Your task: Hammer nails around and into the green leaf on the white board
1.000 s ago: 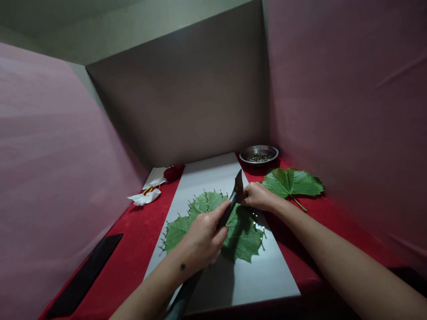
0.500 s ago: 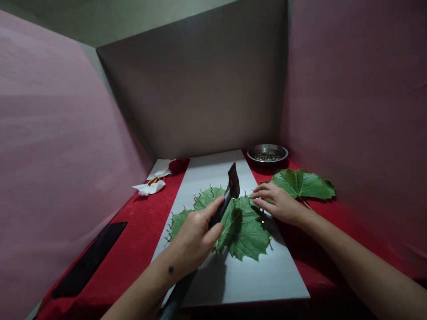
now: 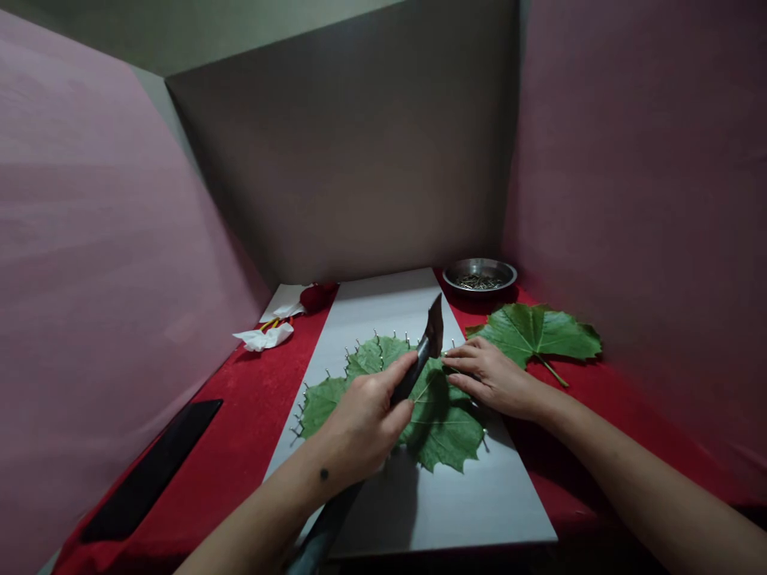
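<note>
A hammer (image 3: 435,326) with a dark handle and a brownish head is gripped in my left hand (image 3: 375,411), raised over a large green lobed leaf (image 3: 447,427). The leaf lies on a long white board (image 3: 383,307). Several nails (image 3: 347,353) stand upright along its left and upper edges, with another at the lower right. My right hand (image 3: 494,379) rests at the leaf's upper right edge, fingers stretched out and thumb apart, touching the leaf margin. Its fingertips hide the nails there. My left hand and the hammer's shadow cover the middle of the leaf.
A second green leaf (image 3: 536,331) lies on the red cloth (image 3: 257,431) right of the board. Behind it stands a metal bowl (image 3: 479,289) of nails. To the left are crumpled white tissue (image 3: 264,337), a red object (image 3: 316,298) and a black slab (image 3: 153,471). Pink walls flank the table.
My left hand has moved the hammer a little to the right, closer to my right hand. My right hand has shifted slightly left and down onto the leaf's edge.
</note>
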